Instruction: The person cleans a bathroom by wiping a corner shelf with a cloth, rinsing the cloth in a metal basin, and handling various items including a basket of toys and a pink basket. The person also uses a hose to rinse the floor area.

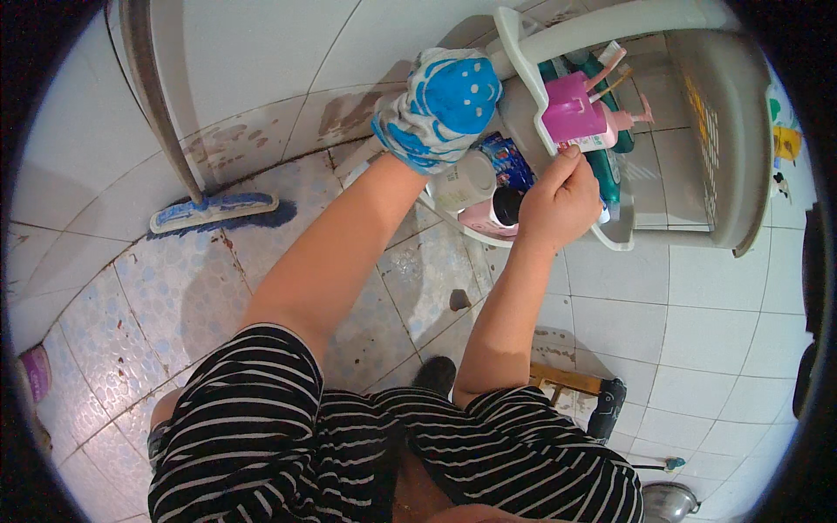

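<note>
A blue and white patterned cloth or glove covers my left hand (451, 108). Its fingers are hidden, and it is up against the pale plastic corner shelf (526, 72). Bare, with thumb and fingers closed, my right hand (565, 202) grips the shelf's front rim. Just beyond it on the shelf are a magenta cup (574, 108), toothbrushes (608, 65), a pink pump bottle (614, 127) and green bottles (605, 173). Between my hands, a lower tier holds a whitish tub (465, 183), a blue packet (507, 160) and a pink bottle with a black cap (507, 206).
A blue-bristled floor brush (216, 212) with a long handle leans by the tiled wall at the left. Dark stains mark the lower wall and floor. Near my right elbow is a yellowish frame with a black part (608, 405); a metal bowl (670, 502) is at lower right.
</note>
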The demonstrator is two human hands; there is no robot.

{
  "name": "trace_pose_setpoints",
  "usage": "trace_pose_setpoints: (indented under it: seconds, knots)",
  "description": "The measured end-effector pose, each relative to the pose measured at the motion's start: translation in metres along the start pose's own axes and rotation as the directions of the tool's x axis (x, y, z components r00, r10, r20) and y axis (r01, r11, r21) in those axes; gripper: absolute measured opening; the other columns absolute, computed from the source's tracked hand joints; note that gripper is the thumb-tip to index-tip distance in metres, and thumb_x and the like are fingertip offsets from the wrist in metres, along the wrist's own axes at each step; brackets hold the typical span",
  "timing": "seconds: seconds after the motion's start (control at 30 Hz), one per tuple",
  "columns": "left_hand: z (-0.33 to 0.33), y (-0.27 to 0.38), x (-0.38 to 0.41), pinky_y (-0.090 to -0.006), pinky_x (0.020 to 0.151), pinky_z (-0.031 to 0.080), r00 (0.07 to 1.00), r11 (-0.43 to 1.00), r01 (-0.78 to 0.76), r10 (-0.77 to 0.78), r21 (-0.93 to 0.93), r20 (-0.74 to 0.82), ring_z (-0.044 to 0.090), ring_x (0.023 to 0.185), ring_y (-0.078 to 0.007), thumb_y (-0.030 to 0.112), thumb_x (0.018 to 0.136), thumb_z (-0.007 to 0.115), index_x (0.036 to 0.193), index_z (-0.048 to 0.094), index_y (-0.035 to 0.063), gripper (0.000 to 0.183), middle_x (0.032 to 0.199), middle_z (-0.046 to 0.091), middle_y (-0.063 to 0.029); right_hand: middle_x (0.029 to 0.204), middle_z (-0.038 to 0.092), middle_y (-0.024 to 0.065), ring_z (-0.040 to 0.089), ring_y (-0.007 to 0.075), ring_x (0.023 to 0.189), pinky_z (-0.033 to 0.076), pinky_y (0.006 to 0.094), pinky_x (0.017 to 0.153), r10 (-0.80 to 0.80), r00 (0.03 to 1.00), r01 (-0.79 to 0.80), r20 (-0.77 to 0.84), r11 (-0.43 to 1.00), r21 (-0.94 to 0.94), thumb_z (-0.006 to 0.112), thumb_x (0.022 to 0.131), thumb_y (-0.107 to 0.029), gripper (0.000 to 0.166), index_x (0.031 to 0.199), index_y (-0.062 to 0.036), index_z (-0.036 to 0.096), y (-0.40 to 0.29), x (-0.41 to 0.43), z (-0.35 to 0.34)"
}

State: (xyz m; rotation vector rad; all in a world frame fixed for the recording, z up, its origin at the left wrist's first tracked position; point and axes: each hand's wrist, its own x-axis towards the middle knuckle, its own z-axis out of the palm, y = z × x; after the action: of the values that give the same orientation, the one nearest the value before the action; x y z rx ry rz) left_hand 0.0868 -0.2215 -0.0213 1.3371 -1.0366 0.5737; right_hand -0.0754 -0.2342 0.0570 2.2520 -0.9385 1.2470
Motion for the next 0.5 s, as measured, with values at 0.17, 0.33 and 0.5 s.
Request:
trace_pose_setpoints:
  seconds: [0.17, 0.33, 0.5]
  knots:
    - [-0.003, -0.001, -0.008, -0.0413, 0.079, 0.05, 0.996, 0.999, -0.049, 0.05, 0.01, -0.079, 0.064, 0.086, -0.0312, 0.016, 0.081, 0.064, 0.089, 0.065, 0.0087, 0.011, 0.093, 0.067, -0.013, 0.064, 0.06, 0.0152, 0.057, 0.035, 0.056, 0.04, 0.0432, 0.051, 0.006, 1.0, -0.005, 0.015, 1.0, -0.009, 0.047, 0.099, -0.028, 0.038, 0.075, -0.0042, 0.064, 0.001, 0.001, -0.004]
    - [-0.022, -0.034, -0.078, -0.0432, 0.075, 0.048, 0.963, 0.986, 0.167, -0.157, -0.024, 0.22, 0.061, 0.086, -0.034, 0.013, 0.08, 0.063, 0.087, 0.063, 0.0088, 0.008, 0.088, 0.064, -0.0122, 0.065, 0.061, 0.0155, 0.058, 0.0358, 0.057, 0.041, 0.0445, 0.051, -0.007, 1.0, 0.007, -0.004, 1.0, -0.024, 0.048, 0.098, -0.028, 0.036, 0.076, -0.0049, 0.066, 0.001, 0.003, 0.0]
    - [-0.035, -0.018, -0.071, -0.0409, 0.068, 0.046, 0.998, 0.997, 0.019, -0.024, 0.076, 0.066, 0.062, 0.082, -0.0311, 0.015, 0.078, 0.066, 0.08, 0.063, 0.0108, 0.005, 0.082, 0.064, -0.0091, 0.065, 0.061, 0.0151, 0.058, 0.0362, 0.058, 0.041, 0.0451, 0.051, -0.038, 0.999, 0.037, -0.011, 0.997, -0.068, 0.048, 0.098, -0.028, 0.036, 0.077, -0.0059, 0.067, 0.003, 0.001, -0.002]
